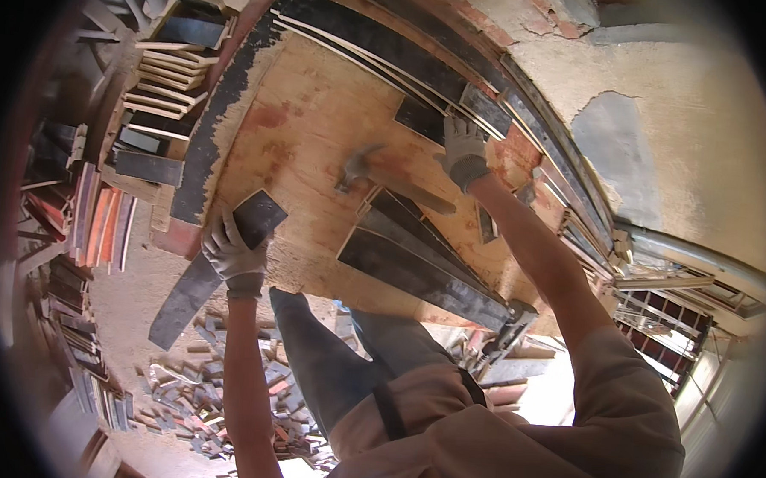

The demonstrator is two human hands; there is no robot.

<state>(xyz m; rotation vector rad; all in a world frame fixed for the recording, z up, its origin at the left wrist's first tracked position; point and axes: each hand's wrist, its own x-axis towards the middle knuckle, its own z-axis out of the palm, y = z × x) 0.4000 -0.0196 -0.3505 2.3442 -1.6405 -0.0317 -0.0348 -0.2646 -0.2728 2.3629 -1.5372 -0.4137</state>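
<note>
My left hand, in a grey work glove, grips a dark board at the near left edge of the wooden worktable. One end of this board shows above my fingers, while its long part slopes down past the table edge. Across the table, my gloved right hand lies with its fingers stretched out at a short dark board, close to the long strips along the far side. Between my hands rests a claw hammer with a wooden handle. Nearer me, several long dark boards lie fanned out.
Long dark strips line the table's far edge beside the wall. Stacked panel pieces stand at the left, with reddish boards below them. Many small offcuts litter the floor around my legs.
</note>
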